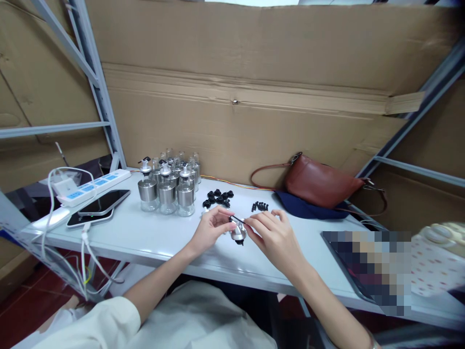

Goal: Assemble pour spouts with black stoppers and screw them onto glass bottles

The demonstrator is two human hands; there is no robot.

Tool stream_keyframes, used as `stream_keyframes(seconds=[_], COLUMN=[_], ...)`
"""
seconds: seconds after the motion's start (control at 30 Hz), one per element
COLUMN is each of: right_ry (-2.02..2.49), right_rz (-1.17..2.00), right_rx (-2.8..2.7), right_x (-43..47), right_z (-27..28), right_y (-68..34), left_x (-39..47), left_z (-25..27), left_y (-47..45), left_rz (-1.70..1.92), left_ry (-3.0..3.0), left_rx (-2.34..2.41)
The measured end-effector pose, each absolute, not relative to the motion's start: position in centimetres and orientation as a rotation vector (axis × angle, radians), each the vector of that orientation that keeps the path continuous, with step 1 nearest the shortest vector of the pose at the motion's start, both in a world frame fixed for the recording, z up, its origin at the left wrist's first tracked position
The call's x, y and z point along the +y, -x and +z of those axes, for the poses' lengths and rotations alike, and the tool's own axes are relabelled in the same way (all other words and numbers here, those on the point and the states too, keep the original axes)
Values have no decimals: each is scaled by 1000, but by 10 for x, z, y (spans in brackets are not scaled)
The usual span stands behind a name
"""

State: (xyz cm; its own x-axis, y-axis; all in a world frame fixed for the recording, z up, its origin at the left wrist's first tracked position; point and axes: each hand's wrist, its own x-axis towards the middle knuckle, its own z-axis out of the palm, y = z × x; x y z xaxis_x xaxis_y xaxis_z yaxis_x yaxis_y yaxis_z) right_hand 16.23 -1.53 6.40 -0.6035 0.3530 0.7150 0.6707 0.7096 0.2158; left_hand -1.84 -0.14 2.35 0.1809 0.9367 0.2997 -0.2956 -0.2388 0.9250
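Note:
Over the front of the table, my left hand (pixel 210 228) and my right hand (pixel 274 237) meet at a bottle pourer cap (pixel 238 234). It has a silver collar, a pale spout and a black plug underneath. A thin black flip piece (pixel 237 219) lies across its top, with fingers of both hands pinching near its two ends. Just behind my hands is a cluster of black plastic stoppers (pixel 218 196). Several small black pieces (pixel 260 207) lie beyond my right hand. Glass bottles with steel sleeves (pixel 167 195) stand back left, the front ones topped with pourers.
At left lie a white power strip (pixel 98 186), two phones (pixel 104 202) and white cables (pixel 85 237). A brown handbag (pixel 319 182) rests on dark blue cloth (pixel 308 207) at back right. A dark tablet-like slab (pixel 341 257), partly blurred, lies right. Cardboard (pixel 254 126) walls the back.

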Motion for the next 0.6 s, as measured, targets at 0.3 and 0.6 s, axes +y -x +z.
stream_keyframes(seconds=[0.3, 0.6], right_ry=[745, 786], right_rz=[-568, -374], right_rx=[-2238, -2198], right_x=[-18, -23], right_z=[59, 45], right_y=[-163, -159], left_x=[-1, -2], left_z=[25, 25], left_y=[19, 20], left_rz=[1346, 1375], left_ry=[-1270, -1232], left_rx=[699, 738])
